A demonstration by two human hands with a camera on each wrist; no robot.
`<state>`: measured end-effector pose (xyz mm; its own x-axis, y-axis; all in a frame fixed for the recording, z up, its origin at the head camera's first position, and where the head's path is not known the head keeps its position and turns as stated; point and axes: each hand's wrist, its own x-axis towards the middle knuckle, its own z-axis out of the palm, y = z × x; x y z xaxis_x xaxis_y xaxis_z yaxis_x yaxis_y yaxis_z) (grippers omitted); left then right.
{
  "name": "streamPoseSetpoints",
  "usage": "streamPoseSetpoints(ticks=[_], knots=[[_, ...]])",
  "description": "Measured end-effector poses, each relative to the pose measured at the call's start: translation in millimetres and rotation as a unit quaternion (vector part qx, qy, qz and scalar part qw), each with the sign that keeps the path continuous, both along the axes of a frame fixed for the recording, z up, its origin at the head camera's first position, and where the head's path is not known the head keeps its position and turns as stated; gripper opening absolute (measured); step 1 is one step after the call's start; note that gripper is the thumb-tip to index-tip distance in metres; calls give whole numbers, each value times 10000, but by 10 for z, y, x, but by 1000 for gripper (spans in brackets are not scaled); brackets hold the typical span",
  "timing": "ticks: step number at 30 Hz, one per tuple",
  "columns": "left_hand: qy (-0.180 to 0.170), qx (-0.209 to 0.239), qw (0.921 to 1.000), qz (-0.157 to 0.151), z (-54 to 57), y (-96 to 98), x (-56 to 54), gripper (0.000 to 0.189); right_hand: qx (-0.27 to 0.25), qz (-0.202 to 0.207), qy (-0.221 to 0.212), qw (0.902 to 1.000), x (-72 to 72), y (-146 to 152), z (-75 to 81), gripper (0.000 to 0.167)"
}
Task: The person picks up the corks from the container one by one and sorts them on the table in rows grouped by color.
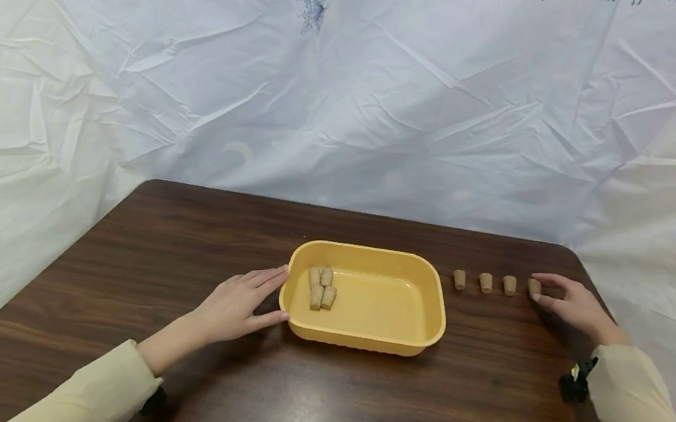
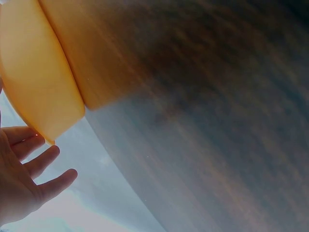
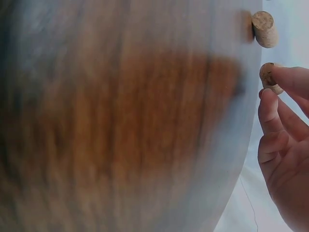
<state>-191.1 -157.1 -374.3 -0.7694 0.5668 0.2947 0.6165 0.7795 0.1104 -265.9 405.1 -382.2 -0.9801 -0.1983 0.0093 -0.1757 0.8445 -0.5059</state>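
A yellow plastic tray point(image 1: 376, 308) stands mid-table, with several cork stoppers point(image 1: 323, 297) clustered at its left end. My left hand point(image 1: 240, 304) rests against the tray's left rim, fingers stretched out; the left wrist view shows fingertips point(image 2: 53, 151) by the tray's corner. At the right, my right hand point(image 1: 580, 306) pinches a cork stopper point(image 1: 534, 289) between thumb and fingers. That cork point(image 3: 268, 79) also shows between thumb and index finger in the right wrist view. Three more cork stoppers point(image 1: 486, 283) stand in a row between the tray and my right hand.
The dark wooden table point(image 1: 349, 407) has its far edge just behind the tray and the cork row. A white printed sheet point(image 1: 354, 98) hangs behind and at both sides. Black devices sit at both wrists, one point(image 1: 576, 380) below the right cuff.
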Motion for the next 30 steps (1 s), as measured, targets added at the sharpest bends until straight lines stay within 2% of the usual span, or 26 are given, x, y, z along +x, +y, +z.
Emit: streamPoseSetpoints(ticks=[30], knots=[[5,12,10000,-2,-5,2,-11,69,84,22,-100,9999,-69,7,-66,50]])
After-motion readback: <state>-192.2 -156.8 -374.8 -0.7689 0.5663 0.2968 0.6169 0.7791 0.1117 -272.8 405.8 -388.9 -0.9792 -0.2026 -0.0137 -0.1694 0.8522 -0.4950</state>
